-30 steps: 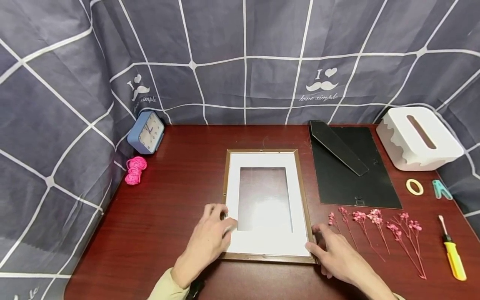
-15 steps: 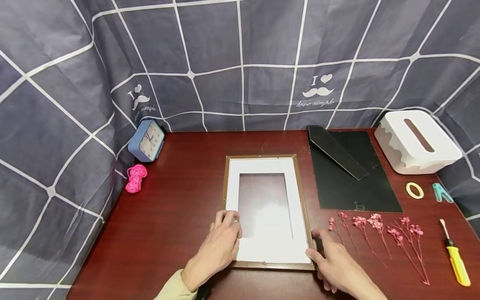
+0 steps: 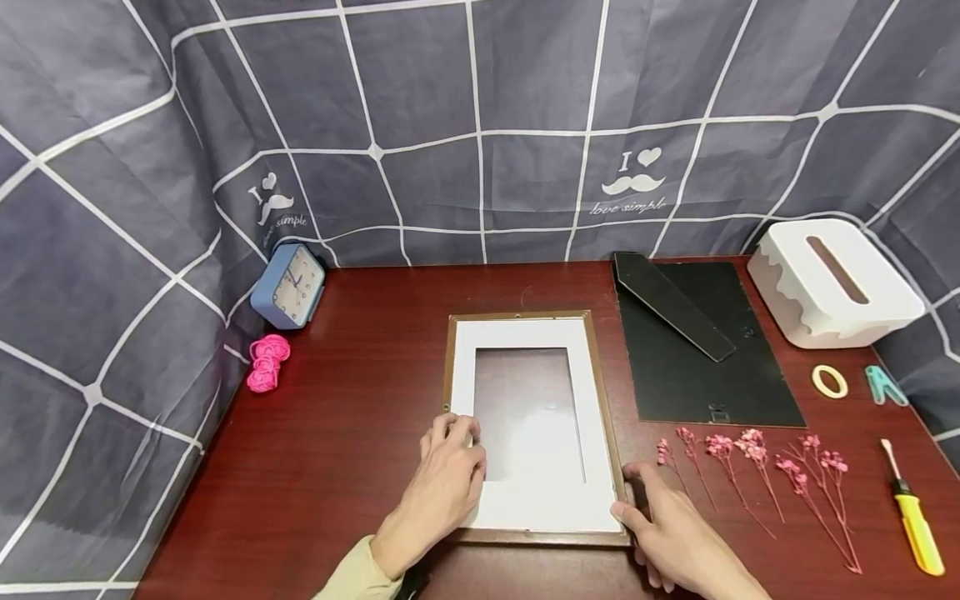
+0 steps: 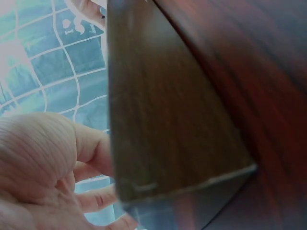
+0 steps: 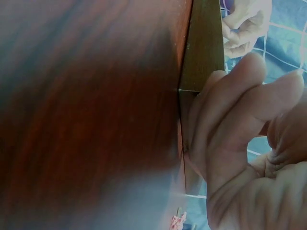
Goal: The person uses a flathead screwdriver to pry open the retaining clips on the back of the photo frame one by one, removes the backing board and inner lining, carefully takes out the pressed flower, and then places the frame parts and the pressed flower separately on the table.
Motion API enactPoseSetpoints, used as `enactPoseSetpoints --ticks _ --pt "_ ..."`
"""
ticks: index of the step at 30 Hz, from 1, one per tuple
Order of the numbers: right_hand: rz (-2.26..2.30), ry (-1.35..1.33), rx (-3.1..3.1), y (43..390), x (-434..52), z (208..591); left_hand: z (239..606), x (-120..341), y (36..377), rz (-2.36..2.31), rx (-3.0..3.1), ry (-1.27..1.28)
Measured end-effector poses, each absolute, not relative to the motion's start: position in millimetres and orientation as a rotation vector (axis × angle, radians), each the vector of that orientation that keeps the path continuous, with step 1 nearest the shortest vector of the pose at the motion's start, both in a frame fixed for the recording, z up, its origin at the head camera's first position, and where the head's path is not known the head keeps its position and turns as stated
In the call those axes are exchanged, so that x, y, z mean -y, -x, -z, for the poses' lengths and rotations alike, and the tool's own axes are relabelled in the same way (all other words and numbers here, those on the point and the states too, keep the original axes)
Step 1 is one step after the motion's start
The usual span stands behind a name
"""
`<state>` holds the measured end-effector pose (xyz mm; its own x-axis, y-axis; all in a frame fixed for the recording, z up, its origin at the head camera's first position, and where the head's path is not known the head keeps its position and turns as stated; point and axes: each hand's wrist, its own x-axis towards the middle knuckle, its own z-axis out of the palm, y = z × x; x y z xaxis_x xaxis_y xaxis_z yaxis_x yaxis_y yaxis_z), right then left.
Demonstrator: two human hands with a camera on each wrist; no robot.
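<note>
A backless picture frame [image 3: 528,425] lies glass-down. Left hand [image 3: 442,479] pinches its white mat [image 3: 463,392]; right hand [image 3: 667,521] grips its corner. Dried pink flowers [image 3: 750,467] lie unplaced beside the frame, and the black backing board [image 3: 705,350] is off.

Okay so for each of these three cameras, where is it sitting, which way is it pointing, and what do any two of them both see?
Head: worn on the head, looking forward and down at the table; shows the left hand and right hand at the picture frame.
Left wrist: low beside the frame's edge; shows left-hand fingers.
Right wrist: low at the frame's corner; shows right-hand fingers.
Shared: all three views show the frame, and both wrist views show the tabletop.
</note>
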<state>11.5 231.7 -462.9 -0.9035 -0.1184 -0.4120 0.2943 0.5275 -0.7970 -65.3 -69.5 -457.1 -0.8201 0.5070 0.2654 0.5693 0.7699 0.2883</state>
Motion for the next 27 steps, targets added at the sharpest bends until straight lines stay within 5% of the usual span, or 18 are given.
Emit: enactPoseSetpoints --ticks 19,27 --pt "1.364 -0.157 -2.329 -12.8 -233.2 467.6 452.9 73.9 73.4 0.674 2.800 0.933" --pt "1.379 -0.136 -2.314 -13.1 -233.5 468.9 448.2 86.4 54.5 0.382 2.828 0.927"
